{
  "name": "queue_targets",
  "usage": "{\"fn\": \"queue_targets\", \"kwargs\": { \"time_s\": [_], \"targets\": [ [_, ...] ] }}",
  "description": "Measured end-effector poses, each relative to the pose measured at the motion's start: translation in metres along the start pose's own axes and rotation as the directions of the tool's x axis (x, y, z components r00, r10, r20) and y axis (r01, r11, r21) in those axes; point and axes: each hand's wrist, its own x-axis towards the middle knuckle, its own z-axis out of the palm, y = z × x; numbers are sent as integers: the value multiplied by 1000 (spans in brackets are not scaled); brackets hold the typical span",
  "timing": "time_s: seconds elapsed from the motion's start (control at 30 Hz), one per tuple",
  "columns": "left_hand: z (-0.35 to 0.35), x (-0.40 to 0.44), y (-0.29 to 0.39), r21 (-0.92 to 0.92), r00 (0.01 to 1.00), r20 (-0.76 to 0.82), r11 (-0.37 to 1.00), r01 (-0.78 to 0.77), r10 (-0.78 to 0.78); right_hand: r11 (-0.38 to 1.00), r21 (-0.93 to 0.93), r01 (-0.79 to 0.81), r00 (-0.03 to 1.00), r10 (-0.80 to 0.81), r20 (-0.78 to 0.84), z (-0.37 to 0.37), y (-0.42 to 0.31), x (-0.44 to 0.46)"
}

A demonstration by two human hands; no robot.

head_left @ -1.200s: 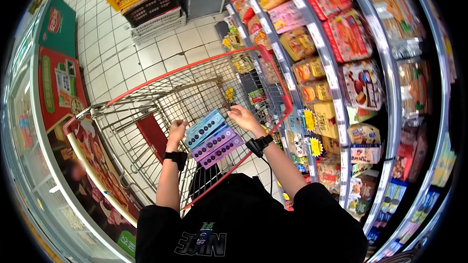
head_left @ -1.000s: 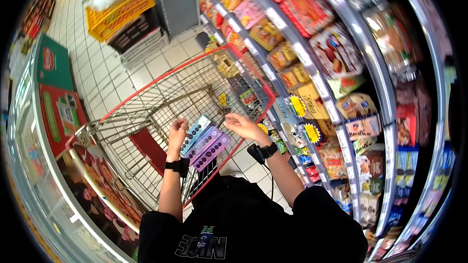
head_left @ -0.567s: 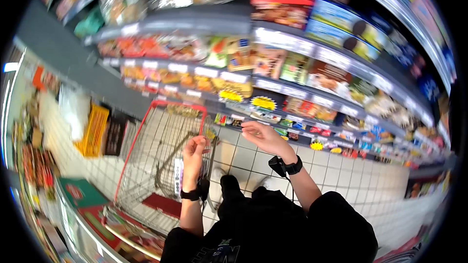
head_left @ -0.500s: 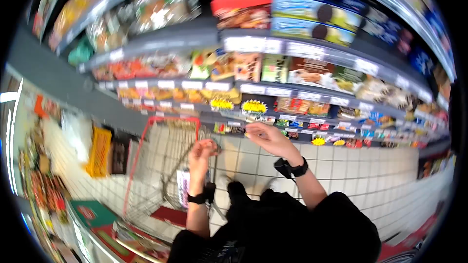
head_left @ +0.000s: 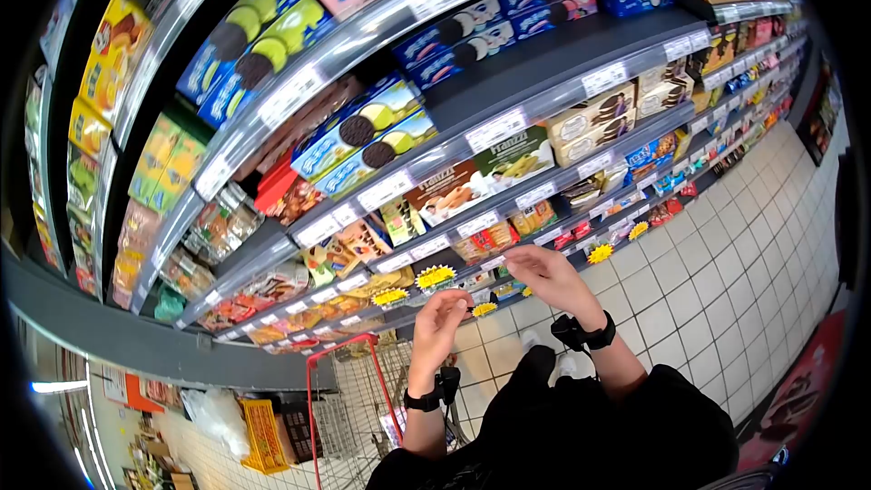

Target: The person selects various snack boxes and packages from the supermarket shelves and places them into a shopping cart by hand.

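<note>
My left hand (head_left: 440, 322) is raised with its fingers loosely bent, holding nothing visible. It hovers beside the red-rimmed shopping cart (head_left: 343, 386), in front of the lower shelves. My right hand (head_left: 552, 281) is held higher and to the right, fingers stretched out and nothing in them. Neither hand appears to touch the goods. Beyond them are yellow starburst price tags (head_left: 435, 277), red snack packs (head_left: 487, 241) and brown and green Franzzi boxes (head_left: 445, 192). Blue cookie boxes (head_left: 367, 141) fill part of the shelf above. Black straps with small devices circle both wrists.
Grey shelf edges (head_left: 494, 130) with white price labels curve across the view. Pale floor tiles (head_left: 689, 281) extend to the right. A yellow crate (head_left: 263, 436) and a white plastic bag (head_left: 218, 422) lie at lower left, past the cart.
The view has turned and tilted, so the upper shelves show more and the cart sits lower. Both hands appear farther right and lower in view, still without anything visible in them.
</note>
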Motion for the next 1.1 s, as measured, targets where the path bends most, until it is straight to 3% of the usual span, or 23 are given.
{"fn": "queue_targets", "kwargs": {
  "time_s": [0.1,0.2,0.33,0.37,0.5,0.7,0.8,0.93,1.03,1.1],
  "targets": [
    [7,16,15,18,999,36,1000,-16,16,1000,-6,-17,1000,17,-21,-14,-11,10],
    [6,35,26,-35,996,26,996,-88,89,998,18,63,996,-62,-59,-22,-24,25],
    [-2,60,50,44,982,-43,982,-184,186,991,-21,135,990,-135,-41,-29,-45,50],
    [-3,70,50,-1,953,-72,956,-294,293,990,-36,138,990,-139,-32,-30,-51,57],
    [-15,94,86,109,858,-206,882,-457,470,979,4,204,978,-204,42,-19,-83,85],
    [-49,127,122,334,610,-446,754,-566,655,921,45,386,921,-388,39,10,-110,131],
    [-61,141,129,467,510,-499,713,-522,700,893,50,447,892,-449,44,26,-116,151],
    [-71,155,136,474,459,-530,698,-537,713,884,24,467,882,-467,56,46,-118,174],
    [-79,166,136,451,448,-587,732,-511,674,898,16,439,898,-439,29,60,-109,191],
    [-85,172,127,365,493,-627,787,-497,603,908,8,418,907,-418,43,66,-101,200]
  ]
}}
